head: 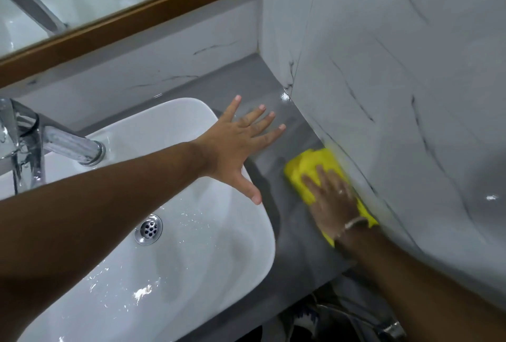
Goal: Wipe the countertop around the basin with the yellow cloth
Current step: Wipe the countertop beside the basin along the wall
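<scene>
A yellow cloth [309, 167] lies bunched on the grey countertop [295, 246], right of the white basin [191, 232] and against the marble side wall. My right hand [332, 202] presses flat on top of the cloth, covering its near half. My left hand [241, 144] reaches across the basin's far right corner, fingers spread, palm down on the basin rim and the countertop behind the cloth. It holds nothing.
A chrome tap [68, 147] stands at the basin's left, wet. The drain [148, 229] sits in the wet bowl. A wood-framed mirror [123, 21] hangs above the back wall. The marble wall [397, 95] bounds the counter on the right. The counter's front edge drops off at the bottom.
</scene>
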A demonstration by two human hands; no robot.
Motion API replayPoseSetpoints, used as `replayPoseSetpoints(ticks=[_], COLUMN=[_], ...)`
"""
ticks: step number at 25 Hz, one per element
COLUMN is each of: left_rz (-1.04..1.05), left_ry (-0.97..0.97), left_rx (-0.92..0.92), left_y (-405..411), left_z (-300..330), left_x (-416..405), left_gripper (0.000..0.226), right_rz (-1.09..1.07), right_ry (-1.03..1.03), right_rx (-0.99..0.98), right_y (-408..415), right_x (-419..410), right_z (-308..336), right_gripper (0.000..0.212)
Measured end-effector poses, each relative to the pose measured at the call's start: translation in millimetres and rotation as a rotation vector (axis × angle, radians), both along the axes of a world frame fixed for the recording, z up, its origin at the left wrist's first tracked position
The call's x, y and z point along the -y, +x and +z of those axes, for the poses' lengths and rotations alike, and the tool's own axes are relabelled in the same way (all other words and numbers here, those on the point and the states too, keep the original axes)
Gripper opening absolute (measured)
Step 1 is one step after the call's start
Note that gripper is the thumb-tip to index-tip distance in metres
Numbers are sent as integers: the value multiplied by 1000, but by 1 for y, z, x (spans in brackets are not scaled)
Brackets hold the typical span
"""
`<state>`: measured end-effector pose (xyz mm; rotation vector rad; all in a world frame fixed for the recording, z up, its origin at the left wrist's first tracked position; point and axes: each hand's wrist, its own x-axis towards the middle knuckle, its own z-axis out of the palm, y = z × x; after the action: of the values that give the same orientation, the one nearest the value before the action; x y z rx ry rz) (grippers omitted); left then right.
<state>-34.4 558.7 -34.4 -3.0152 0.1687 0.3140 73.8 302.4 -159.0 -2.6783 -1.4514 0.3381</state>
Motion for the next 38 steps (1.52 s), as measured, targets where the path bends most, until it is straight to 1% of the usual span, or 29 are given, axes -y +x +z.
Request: replayPoseSetpoints(ticks=[1,2,3,5,6,8,9,11,12,13,14,17,18,19,20,21,22,23,24,25,27,28,29,30,32,33,35,37,38], left_rz=[5,9,9,8,8,12,11,15,21,27,32,41,43,52,59,61,58,54,50,36,16,17,24,35,53,89,260,510,626], left_ry=[-1,-6,-7,-3,-2,4,13,13,6,0,-8,-11,-15,-24,-30,-31,-29,-28,-27,-24,-19,-18,-14,6,53,45,-29,-143,-192], left_rx=[-8,-20,-26,-25,-27,-23,-17,-13,-11,-4,-1,4,1,-1,2,3,3,1,2,11,24,13,7,7,-2,4,38,95,106], left_y=[1,0,0,-1,-1,-1,-1,-1,-2,-2,-2,-2,-1,-2,-2,-2,-2,-2,-2,-2,-3,-4,-4,-4,-6,-11,-35,-79,-109], left_z=[1,2,3,3,3,4,3,3,2,1,1,2,2,2,1,0,0,-1,-1,-2,-3,-1,0,1,4,5,3,-4,-8], left_x=[0,1,1,1,1,2,3,4,4,3,3,3,3,3,3,3,2,2,1,0,-2,-2,0,1,1,3,13,45,69], left_gripper=[141,141,141,140,140,140,140,140,140,140,139,140,140,141,141,141,141,141,141,142,142,142,142,141,136,132,119,103,97], right_rz=[-123,-141,-29,356,449,527,448,69,-61,-120,-73,353,462,510,442,249,36,-91,-120,-69,175,284,357,328,18,-110,-150,71,195], right_ry=[-2,-1,-11,57,47,21,-1,-41,-73,-96,-85,4,25,34,-3,-15,-51,-89,-47,0,62,42,23,-21,-42,-24,-21,-13,-18], right_rx=[-27,-35,-33,-44,-58,2,19,-29,-85,-131,-144,-125,-103,-20,20,12,-65,-117,-72,-28,-61,-66,-9,60,79,65,19,-28,-63], right_y=[-1,-19,-48,-100,-104,-65,-41,-2,0,-9,-23,-51,-40,-21,0,19,25,12,-15,-50,-113,-113,-94,-68,-19,-16,-59,-115,-123], right_x=[-13,-13,0,50,68,66,46,-17,-43,-59,-64,-19,-7,-5,-13,-29,-48,-59,-53,-36,24,50,62,60,38,29,27,51,65], right_z=[2,-1,-3,-8,-2,-7,-6,-1,1,-2,-4,-4,-5,-13,-11,-8,-1,0,-5,-9,-11,-11,-15,-12,-4,0,2,0,-2], right_gripper=[66,66,68,72,75,75,71,67,68,70,71,74,72,69,66,66,68,71,77,81,77,75,76,78,74,71,67,68,68])
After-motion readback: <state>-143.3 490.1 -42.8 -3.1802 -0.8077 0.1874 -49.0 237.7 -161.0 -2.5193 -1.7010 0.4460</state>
